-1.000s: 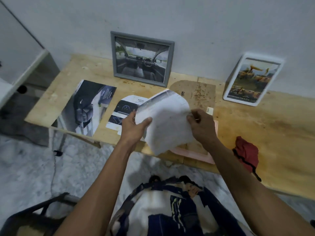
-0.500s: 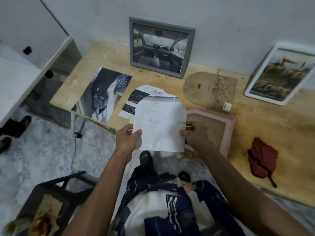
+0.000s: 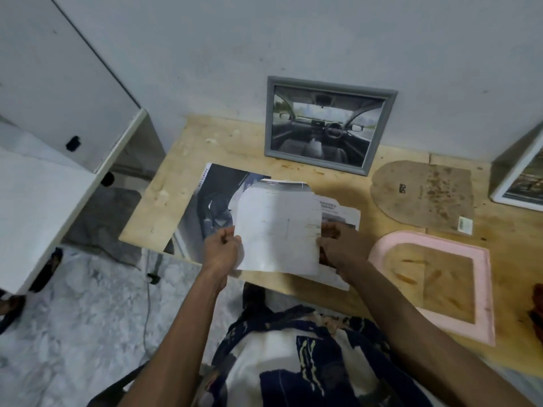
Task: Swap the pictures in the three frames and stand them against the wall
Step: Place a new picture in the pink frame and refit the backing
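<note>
Both hands hold an arch-topped picture [image 3: 277,227], its pale back up, over the table's front edge. My left hand [image 3: 221,249] pinches its left edge and my right hand [image 3: 338,245] grips its right edge. Under it lie another arch-cut print [image 3: 340,212] and a large car picture [image 3: 211,207]. A pink arched frame [image 3: 482,292] lies flat and empty at the right, its brown backing board [image 3: 423,195] lying loose behind it. A grey frame [image 3: 326,124] with a car-interior picture leans on the wall. A white frame [image 3: 520,177] leans at the far right.
The wooden table [image 3: 176,160] ends just left of the car picture. A white cabinet [image 3: 44,183] stands to the left, with marbled floor [image 3: 88,333] below. A red cloth [image 3: 536,306] shows at the right edge. My lap is close under the table's front edge.
The held picture was turned flat, pale back up, and carried left from the pink frame to above the loose prints. The view swung left too.
</note>
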The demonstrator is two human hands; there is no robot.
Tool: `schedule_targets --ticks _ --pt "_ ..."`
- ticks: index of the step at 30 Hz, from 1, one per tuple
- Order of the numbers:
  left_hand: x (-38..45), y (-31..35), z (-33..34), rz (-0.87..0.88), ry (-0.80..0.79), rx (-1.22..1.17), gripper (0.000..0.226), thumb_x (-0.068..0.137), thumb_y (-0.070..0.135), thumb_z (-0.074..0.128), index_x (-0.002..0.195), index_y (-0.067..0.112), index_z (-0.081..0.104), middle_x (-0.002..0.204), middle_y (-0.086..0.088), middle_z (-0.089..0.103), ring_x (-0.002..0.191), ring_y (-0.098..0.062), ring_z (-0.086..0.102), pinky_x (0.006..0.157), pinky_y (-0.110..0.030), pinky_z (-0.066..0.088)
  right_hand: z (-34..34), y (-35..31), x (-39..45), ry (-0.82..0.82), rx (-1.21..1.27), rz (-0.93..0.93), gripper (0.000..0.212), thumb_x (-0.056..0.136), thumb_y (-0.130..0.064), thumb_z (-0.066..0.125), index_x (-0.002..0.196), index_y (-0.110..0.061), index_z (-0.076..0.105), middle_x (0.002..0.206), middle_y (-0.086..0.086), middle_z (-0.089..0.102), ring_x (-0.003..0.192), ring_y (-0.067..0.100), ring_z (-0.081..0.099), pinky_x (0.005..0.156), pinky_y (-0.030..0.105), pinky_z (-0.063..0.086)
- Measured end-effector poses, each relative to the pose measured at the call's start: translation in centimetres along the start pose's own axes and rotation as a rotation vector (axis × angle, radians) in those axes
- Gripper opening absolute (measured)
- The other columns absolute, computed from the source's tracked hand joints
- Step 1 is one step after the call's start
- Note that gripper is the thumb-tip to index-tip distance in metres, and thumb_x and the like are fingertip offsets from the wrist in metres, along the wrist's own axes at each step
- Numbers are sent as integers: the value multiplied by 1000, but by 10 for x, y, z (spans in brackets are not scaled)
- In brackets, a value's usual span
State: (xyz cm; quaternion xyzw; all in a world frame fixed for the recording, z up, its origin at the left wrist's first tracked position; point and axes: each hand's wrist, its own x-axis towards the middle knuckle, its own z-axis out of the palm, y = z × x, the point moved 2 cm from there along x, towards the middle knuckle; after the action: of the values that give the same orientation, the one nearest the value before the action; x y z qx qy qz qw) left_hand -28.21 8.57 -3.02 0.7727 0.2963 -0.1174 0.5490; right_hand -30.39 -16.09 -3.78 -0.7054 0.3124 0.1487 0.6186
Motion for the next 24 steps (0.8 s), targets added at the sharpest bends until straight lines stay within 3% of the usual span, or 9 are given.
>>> schedule_targets --ticks 3,6,11,16,19,22,24 --pt "45 4 -42 26 -6 118 14 95 1 55 86 8 64 82 -2 62 83 -20 55 81 -30 46 58 -10 10 19 -27 22 26 83 3 61 86 -23 63 95 2 68 93 27 67 79 49 60" --pt "87 8 -77 52 -9 230 10 92 3 61 92 9 70 93 -8 70 95 -30 64 91 -42 53 108 -17 19 37 -70 28 24 80 -1 62 85 -24 65 90 2 71 86 26 69 75 51 60" --pt "137 13 -109 109 -57 357 16 86 7 69 98 19 68 87 -3 69 91 -30 66 87 -38 54 164 -28 27 164 -188 98 23 80 -4 60 91 -22 70 82 -3 70 81 21 68 69 31 55" --pt "167 16 -115 143 -83 489 26 87 12 72 112 9 69 101 -13 72 87 -27 62 80 -27 46 192 -32 35 270 -193 128 30 75 1 60 84 -25 73 83 -5 74 82 22 70 76 39 60" --pt "176 15 -115 149 -100 540 30 87 13 72 116 6 68 105 -16 72 94 -31 64 82 -27 42 198 -36 39 320 -174 126 28 80 2 58 82 -24 69 88 -1 72 86 21 66 83 29 55" --pt "180 11 -118 146 -135 587 33 87 15 72 118 7 67 107 -16 72 104 -36 65 88 -33 48 201 -35 40 329 -195 126 28 85 4 52 89 -17 70 87 1 66 83 20 59 75 22 45" --pt "182 7 -120 156 -158 623 34 86 16 71 118 7 67 109 -16 72 104 -36 64 87 -34 48 204 -32 41 322 -234 139 28 87 4 53 97 -13 72 88 0 63 84 18 57 77 19 42"
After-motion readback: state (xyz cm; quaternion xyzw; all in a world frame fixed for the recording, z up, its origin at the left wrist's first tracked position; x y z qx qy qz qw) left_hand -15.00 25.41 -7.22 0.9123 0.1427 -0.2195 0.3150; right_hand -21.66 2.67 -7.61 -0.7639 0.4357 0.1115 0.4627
